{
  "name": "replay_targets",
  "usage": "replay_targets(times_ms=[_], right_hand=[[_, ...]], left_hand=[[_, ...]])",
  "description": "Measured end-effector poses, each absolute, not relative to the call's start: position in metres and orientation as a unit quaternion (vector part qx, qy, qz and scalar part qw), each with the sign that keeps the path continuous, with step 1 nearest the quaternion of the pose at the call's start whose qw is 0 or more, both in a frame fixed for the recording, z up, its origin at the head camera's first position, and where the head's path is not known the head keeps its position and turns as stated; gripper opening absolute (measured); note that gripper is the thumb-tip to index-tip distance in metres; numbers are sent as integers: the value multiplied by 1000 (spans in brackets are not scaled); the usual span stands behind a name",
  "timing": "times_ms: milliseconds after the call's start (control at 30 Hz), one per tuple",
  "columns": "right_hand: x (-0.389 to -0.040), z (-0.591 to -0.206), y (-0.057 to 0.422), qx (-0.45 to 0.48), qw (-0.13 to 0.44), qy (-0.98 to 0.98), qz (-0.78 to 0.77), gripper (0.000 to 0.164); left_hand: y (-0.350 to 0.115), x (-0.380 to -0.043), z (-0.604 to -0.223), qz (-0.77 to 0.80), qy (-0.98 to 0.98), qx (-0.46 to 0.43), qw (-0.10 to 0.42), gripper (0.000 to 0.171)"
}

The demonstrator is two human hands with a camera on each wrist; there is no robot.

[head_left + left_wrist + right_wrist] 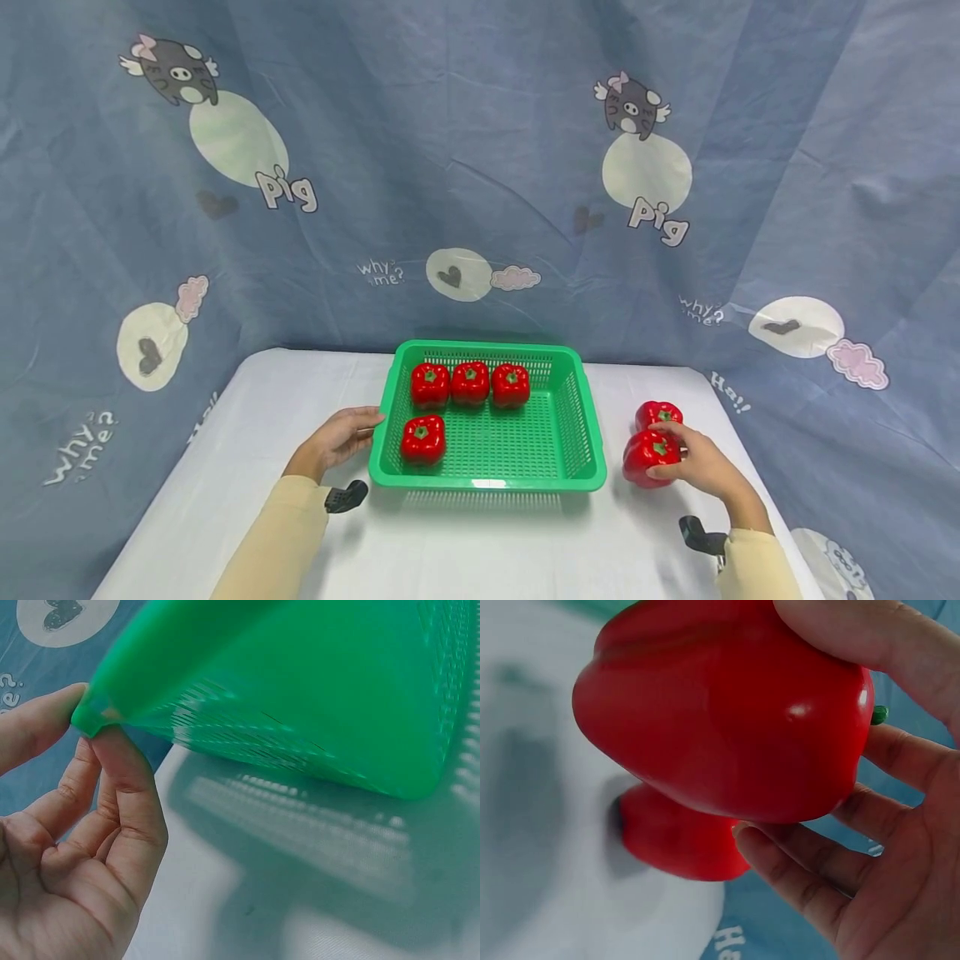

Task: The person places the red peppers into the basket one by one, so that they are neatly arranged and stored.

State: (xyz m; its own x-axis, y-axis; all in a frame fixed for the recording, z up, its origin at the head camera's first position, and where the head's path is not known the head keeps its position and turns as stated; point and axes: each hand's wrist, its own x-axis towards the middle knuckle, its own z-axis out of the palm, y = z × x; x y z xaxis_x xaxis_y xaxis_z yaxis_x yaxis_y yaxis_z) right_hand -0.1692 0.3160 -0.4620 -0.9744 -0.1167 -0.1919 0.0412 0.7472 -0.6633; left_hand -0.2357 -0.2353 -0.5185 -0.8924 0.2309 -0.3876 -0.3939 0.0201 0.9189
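Observation:
My left hand (349, 435) pinches the left rim of a green plastic basket (487, 484), thumb on one side and fingertips under the edge, as the left wrist view shows. Several red bell peppers (423, 440) sit inside the basket, three along the back and one at the front left. To the right of the basket, my right hand (701, 462) grips a red bell pepper (727, 712) between thumb and fingers, its green stem toward the palm. Just behind it another red bell pepper (658, 412) rests on the table; in the right wrist view the held one partly hides it.
A white-covered table (480, 550) carries everything. Behind and beside it hangs a blue cloth (480, 167) printed with pigs and hearts. A black wrist camera (347, 497) sits on the left forearm, another (701, 536) on the right.

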Motion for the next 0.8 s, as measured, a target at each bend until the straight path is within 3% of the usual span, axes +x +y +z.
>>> replay_targets(times_ms=[200,800], right_hand=[[-174,-451,313,-36,107,929,-352,84],[-198,-420,292,-114,107,920,-358,66]], left_hand=[[-235,-236,-519,703,673,-62,224,51],[-232,-235,-514,695,679,-74,226,54]])
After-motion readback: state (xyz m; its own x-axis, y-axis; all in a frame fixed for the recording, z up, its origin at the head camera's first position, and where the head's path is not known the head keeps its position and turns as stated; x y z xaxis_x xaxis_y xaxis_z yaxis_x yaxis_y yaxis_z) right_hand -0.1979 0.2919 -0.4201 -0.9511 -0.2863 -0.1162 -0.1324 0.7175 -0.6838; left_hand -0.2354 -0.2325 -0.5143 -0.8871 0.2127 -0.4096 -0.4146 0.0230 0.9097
